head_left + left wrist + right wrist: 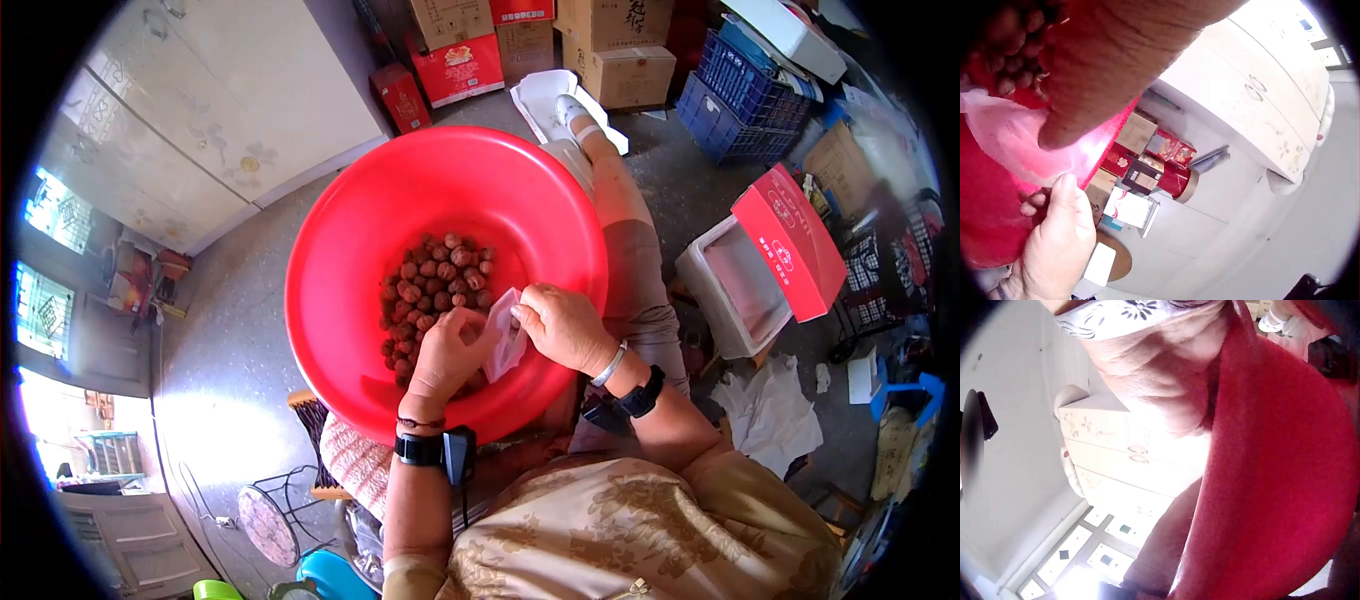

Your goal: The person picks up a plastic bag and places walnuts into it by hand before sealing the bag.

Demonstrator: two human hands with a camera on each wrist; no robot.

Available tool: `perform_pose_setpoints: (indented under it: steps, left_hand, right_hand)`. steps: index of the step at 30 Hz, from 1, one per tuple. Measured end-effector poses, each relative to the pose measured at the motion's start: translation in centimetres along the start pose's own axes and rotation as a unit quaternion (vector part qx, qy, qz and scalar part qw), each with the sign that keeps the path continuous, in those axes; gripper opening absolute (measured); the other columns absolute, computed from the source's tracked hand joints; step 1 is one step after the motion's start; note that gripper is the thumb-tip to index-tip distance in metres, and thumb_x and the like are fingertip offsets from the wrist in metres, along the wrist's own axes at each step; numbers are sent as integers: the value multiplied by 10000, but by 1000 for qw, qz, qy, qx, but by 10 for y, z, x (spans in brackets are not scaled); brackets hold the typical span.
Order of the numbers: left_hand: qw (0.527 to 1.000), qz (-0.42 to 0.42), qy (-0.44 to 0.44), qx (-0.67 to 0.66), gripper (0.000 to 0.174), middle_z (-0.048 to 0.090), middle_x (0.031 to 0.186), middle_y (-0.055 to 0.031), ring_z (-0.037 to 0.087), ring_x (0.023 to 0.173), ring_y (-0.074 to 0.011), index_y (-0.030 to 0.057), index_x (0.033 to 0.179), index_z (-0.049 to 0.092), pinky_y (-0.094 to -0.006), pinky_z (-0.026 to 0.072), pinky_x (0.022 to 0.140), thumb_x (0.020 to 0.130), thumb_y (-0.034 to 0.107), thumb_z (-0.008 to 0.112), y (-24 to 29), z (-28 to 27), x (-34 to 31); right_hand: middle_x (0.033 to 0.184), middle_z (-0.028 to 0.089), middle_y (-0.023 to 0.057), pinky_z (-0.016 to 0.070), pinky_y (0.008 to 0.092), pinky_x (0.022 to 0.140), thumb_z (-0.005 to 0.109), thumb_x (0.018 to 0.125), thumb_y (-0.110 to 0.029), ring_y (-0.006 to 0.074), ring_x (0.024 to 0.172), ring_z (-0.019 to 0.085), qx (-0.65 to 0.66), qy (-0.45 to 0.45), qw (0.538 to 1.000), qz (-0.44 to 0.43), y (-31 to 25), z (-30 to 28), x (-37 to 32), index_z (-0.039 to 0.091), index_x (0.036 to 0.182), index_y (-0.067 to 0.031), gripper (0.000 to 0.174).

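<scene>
A thin, pale pink bag [507,338] is stretched between the two hands over a large red basin [350,220]. The right hand [562,326] pinches its upper edge with thumb and curled fingers; in the left wrist view that hand [1060,240] grips the pink bag [1016,137] at its rim. The left hand [450,355] is at the bag's other side, its fingertips at or inside the opening, partly hidden. Brown walnuts [430,285] lie heaped in the basin beneath and beyond the hands. In the right wrist view the right hand [1160,381] shows beside the basin's outer wall [1272,462].
Cartons [630,78] and blue crates [740,95] stand at the back. To the right are a white foam box [735,290] with a red lid [790,240] and a crumpled white bag [775,410]. A round stool [268,525] stands lower left; a cabinet [200,110] is upper left.
</scene>
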State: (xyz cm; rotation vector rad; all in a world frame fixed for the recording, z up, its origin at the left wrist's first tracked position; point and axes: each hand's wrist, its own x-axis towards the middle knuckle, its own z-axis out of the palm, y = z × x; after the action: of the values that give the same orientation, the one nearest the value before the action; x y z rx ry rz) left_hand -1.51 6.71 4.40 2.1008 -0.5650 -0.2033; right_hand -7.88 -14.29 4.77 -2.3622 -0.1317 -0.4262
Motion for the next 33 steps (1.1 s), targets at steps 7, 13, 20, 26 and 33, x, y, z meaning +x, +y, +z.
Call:
perform_pose_setpoints:
  steps: [7,13,20,26,33]
  left_hand:
    - [996,-49,46,49,222,714,829,-178,705,765,-266,1,936,698,-400,559,729,898,209,765,-6,-2,0]
    - [990,-43,80,112,203,719,833,-165,695,744,-252,11,925,706,-397,558,713,903,206,757,-16,2,2]
    - [969,-88,87,-213,210,667,962,-64,626,916,-163,27,1093,646,-303,519,867,915,118,709,13,-10,-2]
    - [915,-54,72,-394,336,666,1087,-47,630,1028,-133,8,1261,608,-285,490,1004,930,-13,667,27,-13,-2]
    - [965,102,-68,-232,499,566,1535,-162,409,1520,-274,35,1432,612,-427,330,1238,956,72,758,7,-13,1]
  right_hand:
    - [831,676,192,544,536,676,679,956,-212,431,770,675,7,25,999,19,-1,2,-1,590,859,-36,219]
    - [824,680,182,549,534,671,705,936,-220,424,760,677,-19,26,999,18,0,2,0,598,837,-39,232]
    - [827,684,178,555,526,660,696,926,-187,413,747,689,-32,32,999,8,-1,3,-1,602,855,-38,190]
    - [829,685,181,557,524,664,680,929,-172,410,750,693,-29,32,999,10,-4,1,1,603,869,-34,169]
    - [835,686,182,558,526,669,680,936,-179,415,760,695,-38,26,999,15,-6,-2,0,612,878,-33,171]
